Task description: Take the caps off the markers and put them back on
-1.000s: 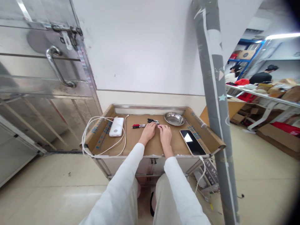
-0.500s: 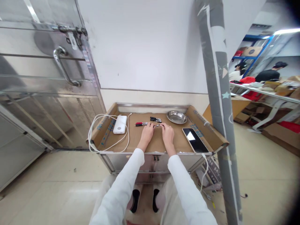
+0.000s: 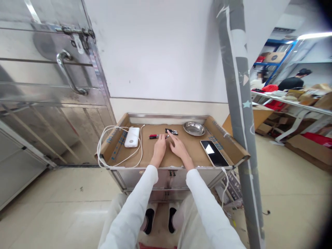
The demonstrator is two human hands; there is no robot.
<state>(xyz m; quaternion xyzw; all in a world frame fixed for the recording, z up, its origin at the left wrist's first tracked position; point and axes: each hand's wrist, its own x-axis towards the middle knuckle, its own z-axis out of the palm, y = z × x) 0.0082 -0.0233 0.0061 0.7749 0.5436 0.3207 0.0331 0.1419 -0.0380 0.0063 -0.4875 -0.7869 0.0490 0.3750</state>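
Observation:
My left hand [image 3: 159,147] is closed with its fingertips pinched on a small pen [image 3: 167,136], whose silvery end pokes out to the right. Close beside it, my right hand [image 3: 178,146] has its index finger stretched forward and thumb apart, near the pen's end; whether it touches the pen is unclear. Red and black pens [image 3: 153,137] lie just left of my left fingertips. Several black pens [image 3: 172,132] rest behind my fingers, partly hidden by the right index finger.
A cardboard-lined cart top [image 3: 145,152] holds a white power bank [image 3: 132,137] with looped white cable at left. A round metal dish [image 3: 194,128] and a phone [image 3: 214,153] sit at right. A grey wrapped pipe [image 3: 240,86] stands beside the cart. Two people are in the background.
My right hand has let go of the pen's end, moved slightly left and stretched its index finger. My left hand has shifted a little left with the pen.

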